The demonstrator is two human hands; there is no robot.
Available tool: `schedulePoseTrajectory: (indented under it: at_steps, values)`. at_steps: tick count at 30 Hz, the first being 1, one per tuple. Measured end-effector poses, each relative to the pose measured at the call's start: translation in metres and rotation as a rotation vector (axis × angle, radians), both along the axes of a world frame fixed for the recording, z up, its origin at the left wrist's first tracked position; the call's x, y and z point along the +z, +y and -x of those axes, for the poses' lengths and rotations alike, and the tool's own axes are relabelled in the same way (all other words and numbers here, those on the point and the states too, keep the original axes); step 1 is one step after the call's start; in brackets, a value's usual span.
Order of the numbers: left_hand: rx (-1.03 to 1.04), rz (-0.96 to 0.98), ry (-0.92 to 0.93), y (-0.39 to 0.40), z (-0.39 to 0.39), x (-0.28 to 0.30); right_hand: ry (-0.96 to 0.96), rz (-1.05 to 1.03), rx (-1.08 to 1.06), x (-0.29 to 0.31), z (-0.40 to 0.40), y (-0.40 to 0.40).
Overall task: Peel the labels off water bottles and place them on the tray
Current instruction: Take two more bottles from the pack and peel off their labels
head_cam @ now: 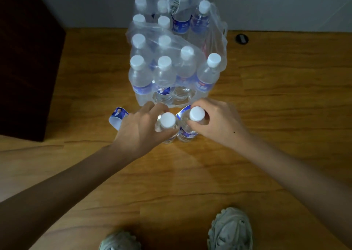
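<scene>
Nearest you, your two grey shoes (230, 228) stand on the wooden floor (266, 154), toes pointed at the work, so you are bending over bottles set low in front of you. Your left hand (141, 129) curls around the shoulder of a bare bottle (167, 124), which stands upright and shows no blue band, so it looks already peeled; you seem to grip it high because the neck gives the firmest hold from above. Your right hand (219, 124) wraps its fingers round the neck of a second bottle (190, 124) just beside the first, the two bodies touching or nearly so. This one keeps its blue label (187, 134) low on the body, and a strip of it lifts at the far side, so the peel is likely only partly done. Holding both by the top keeps the label zone free for your fingers. Just beyond your left hand a loose label (118, 116) lies curled on the floor, white side up. No tray shows anywhere, so I cannot tell where the peeled pieces should go. Further off stands the shrink-wrapped pack (171, 63), torn open at your end so bottles can be drawn out, most with blue bands intact. Past it, a small dark disc (242, 39) sits near the wall (266, 6).
</scene>
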State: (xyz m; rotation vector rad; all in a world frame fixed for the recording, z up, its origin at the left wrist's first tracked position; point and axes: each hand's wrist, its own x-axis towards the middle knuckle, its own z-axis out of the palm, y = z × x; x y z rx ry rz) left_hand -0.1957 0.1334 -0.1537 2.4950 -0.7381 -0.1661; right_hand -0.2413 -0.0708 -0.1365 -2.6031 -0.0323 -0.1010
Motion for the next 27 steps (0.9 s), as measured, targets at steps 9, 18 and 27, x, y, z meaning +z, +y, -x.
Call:
schedulePoseTrajectory:
  at_steps: [9,18,27]
  values:
    - [-0.042,0.197,0.189,0.001,0.009,-0.031,-0.048,0.0,-0.07,0.002,0.012,0.003]
    - [0.178,0.425,0.348,0.027,-0.001,0.014,-0.444,0.02,0.05,0.017,0.025,0.008]
    - [0.185,0.717,0.507,0.033,0.002,0.059,0.271,-0.568,0.135,0.027,0.03,0.048]
